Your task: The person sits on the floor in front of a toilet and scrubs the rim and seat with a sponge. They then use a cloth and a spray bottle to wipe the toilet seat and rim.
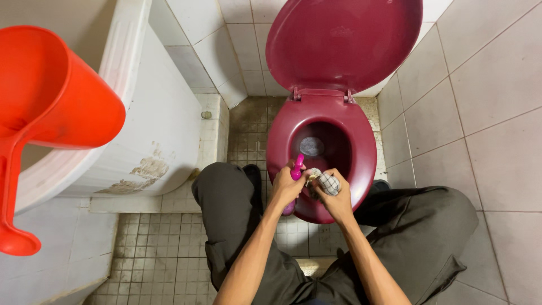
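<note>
A dark red toilet (361,141) stands ahead with its lid raised against the tiled wall. My left hand (287,183) is closed around a pink bottle (297,168) at the bowl's front rim, and the bottle's top points into the bowl. Just to the right, my right hand (333,195) grips a checked cloth (328,182) bunched over the rim. The two hands almost touch. My knees in dark trousers spread on either side of the bowl.
An orange plastic jug (51,96) with a long handle hangs close at the left, over a white tub (152,130) with a stained side. Small grimy floor tiles (158,254) lie below; large pale wall tiles (485,113) close in on the right.
</note>
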